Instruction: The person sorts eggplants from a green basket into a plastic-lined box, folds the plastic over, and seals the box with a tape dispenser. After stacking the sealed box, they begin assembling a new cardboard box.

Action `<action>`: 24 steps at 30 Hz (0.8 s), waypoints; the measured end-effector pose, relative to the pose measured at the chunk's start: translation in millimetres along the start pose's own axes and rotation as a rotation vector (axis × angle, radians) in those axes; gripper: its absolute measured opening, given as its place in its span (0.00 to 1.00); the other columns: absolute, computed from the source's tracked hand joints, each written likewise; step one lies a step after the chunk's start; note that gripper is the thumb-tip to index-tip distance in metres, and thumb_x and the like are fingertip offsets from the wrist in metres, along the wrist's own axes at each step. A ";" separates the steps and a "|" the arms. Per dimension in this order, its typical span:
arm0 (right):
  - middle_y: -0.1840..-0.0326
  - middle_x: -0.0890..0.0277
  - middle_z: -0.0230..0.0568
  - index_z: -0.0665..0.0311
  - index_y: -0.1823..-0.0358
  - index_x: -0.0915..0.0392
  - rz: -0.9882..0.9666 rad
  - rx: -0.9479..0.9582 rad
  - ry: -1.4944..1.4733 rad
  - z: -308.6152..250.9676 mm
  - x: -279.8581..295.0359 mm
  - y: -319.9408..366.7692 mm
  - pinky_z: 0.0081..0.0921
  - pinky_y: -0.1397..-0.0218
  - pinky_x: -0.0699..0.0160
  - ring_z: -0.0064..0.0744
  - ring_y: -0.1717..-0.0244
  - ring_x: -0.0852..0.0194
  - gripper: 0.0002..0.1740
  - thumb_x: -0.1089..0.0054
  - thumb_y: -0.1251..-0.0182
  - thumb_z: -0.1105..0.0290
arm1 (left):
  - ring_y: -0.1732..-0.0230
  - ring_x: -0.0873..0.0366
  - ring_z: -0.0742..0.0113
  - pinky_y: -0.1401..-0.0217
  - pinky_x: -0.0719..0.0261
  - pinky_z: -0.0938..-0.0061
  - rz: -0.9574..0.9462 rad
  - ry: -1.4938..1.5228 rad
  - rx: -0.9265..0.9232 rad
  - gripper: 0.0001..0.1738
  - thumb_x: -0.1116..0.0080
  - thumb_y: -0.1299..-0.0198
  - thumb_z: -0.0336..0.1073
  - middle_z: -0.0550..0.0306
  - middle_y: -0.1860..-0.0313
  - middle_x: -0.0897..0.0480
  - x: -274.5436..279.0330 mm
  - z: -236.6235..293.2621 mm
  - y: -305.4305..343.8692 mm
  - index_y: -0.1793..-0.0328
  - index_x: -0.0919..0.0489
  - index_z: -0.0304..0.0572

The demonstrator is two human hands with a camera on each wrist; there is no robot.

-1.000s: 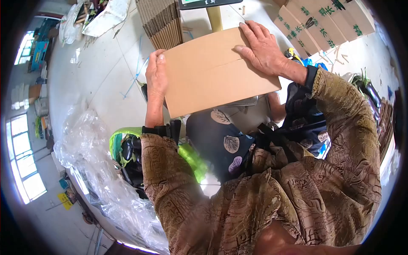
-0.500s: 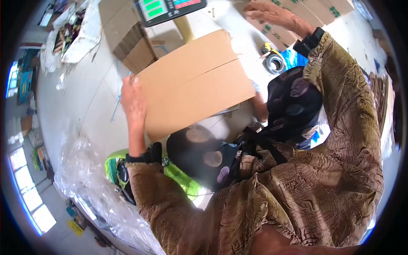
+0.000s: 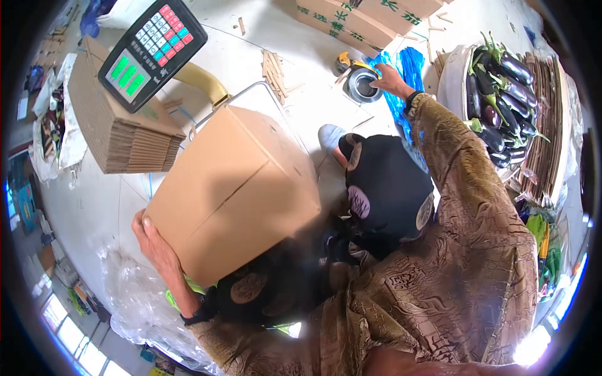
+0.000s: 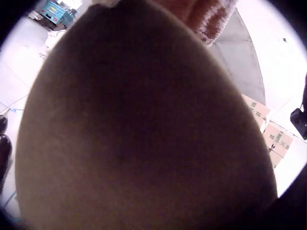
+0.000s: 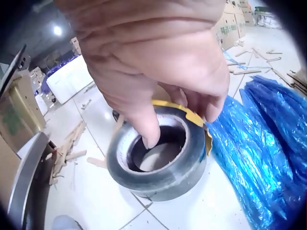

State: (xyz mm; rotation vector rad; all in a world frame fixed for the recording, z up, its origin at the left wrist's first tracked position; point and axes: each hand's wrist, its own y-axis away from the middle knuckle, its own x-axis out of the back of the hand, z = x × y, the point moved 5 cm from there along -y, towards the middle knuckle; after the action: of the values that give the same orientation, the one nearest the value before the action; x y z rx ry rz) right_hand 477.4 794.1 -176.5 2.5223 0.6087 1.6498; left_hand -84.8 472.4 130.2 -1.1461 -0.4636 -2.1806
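A brown cardboard carton [image 3: 232,194], with a seam along its upper face, sits tilted at the scale's metal platform [image 3: 276,97]. My left hand [image 3: 162,254] lies against the carton's left side, fingers fairly straight. A large blurred brown surface [image 4: 144,124] fills the left wrist view and hides that hand's fingers. Over to the right, my right hand [image 3: 392,81] is at a roll of tape [image 3: 364,86]. In the right wrist view, the right hand [image 5: 163,72] grips the tape roll [image 5: 184,179], thumb inside its core and fingers by the yellow toothed edge [image 5: 180,109].
The scale display [image 3: 153,50] stands at upper left above folded cardboard [image 3: 141,147]. Blue plastic [image 3: 411,69] lies beside the tape. Eggplants [image 3: 501,94] fill a container at right; printed cartons [image 3: 376,22] stand at the top. Clear plastic [image 3: 128,294] lies at lower left.
My right hand has left the carton's top and reached the tape roll. The carton has tilted, showing another side, with my left hand still on it. The head view has shifted rightward.
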 end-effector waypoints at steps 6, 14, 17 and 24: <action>0.53 0.21 0.63 0.69 0.51 0.29 0.001 -0.246 0.086 -14.9 -20.2 -17.3 0.48 0.46 0.20 0.62 0.51 0.20 0.28 0.29 0.50 0.62 | 0.44 0.26 0.53 0.37 0.32 0.65 -0.008 0.006 0.027 0.25 0.62 0.25 0.47 0.45 0.45 0.23 -4.2 5.6 -7.4 0.40 0.28 0.31; 0.56 0.26 0.61 0.68 0.48 0.36 0.427 0.012 -0.192 -84.0 65.3 15.6 0.49 0.50 0.26 0.64 0.52 0.25 0.27 0.35 0.50 0.75 | 0.45 0.26 0.55 0.38 0.31 0.64 0.006 -0.015 0.029 0.25 0.62 0.25 0.48 0.46 0.46 0.23 -2.6 9.3 -8.2 0.41 0.27 0.32; 0.52 0.24 0.58 0.66 0.37 0.36 0.639 0.229 -0.413 -129.4 136.4 49.2 0.40 0.46 0.23 0.58 0.49 0.23 0.36 0.30 0.48 0.72 | 0.45 0.25 0.55 0.38 0.31 0.65 0.006 0.029 0.041 0.25 0.61 0.26 0.48 0.46 0.46 0.22 -3.3 9.2 -8.1 0.40 0.26 0.33; 0.49 0.22 0.35 0.68 0.35 0.31 0.046 0.136 -1.151 -198.5 184.6 86.3 0.26 0.40 0.30 0.26 0.46 0.27 0.34 0.30 0.45 0.73 | 0.44 0.24 0.52 0.38 0.30 0.65 0.048 0.053 0.068 0.24 0.59 0.27 0.48 0.43 0.45 0.21 -2.3 -13.4 -8.3 0.37 0.27 0.38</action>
State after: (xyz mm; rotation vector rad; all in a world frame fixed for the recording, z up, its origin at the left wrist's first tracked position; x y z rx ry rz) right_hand 389.1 750.0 90.3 2.9582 0.4935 -0.0282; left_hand -97.5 471.9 120.6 -1.0500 -0.4791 -2.1318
